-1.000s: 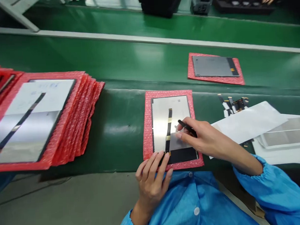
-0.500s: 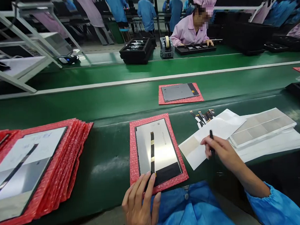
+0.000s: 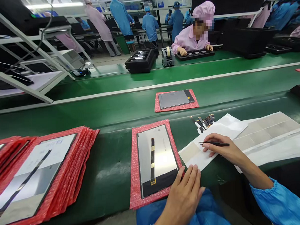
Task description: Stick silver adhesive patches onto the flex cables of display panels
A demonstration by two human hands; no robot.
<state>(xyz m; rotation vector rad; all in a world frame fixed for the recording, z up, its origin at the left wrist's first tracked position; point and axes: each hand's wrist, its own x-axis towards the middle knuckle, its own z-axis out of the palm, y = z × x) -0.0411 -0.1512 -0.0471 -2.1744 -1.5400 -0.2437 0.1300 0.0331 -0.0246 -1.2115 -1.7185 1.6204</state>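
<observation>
Our right hand (image 3: 221, 149) was pinched shut on a pair of black tweezers (image 3: 213, 143), held flat over the white sheet (image 3: 216, 136) near the counter's right side, tips pointing left. Our left hand (image 3: 186, 195) lay open, fingers spread, on the lower right corner of the red foam mat (image 3: 134, 172) at the counter's (image 3: 112, 166) near edge, just touching the display panel (image 3: 158, 159) that rested on it.

We judged the work on this panel well along: it lay face-down and square on its mat, and the dark flex strip (image 3: 153, 161) already ran down its middle, flat as far as we could see. Whether anything more was to be fixed to it, we could not tell. What was left looked large: a thick stack of red mats with panels (image 3: 41, 175) filled the counter's left end, and a small cluster of loose flex parts (image 3: 203, 121) sat at the sheet's far corner. One finished-looking panel on a red mat (image 3: 176, 100) lay alone on the green belt (image 3: 91, 111) beyond the counter's far edge.

For room, we had bare green counter between the stack and the centre mat, and a narrow gap between that mat and the white sheet. The near edge was tight against our blue sleeves; the right end was crowded with a pile of pale sheets (image 3: 268, 131).
</observation>
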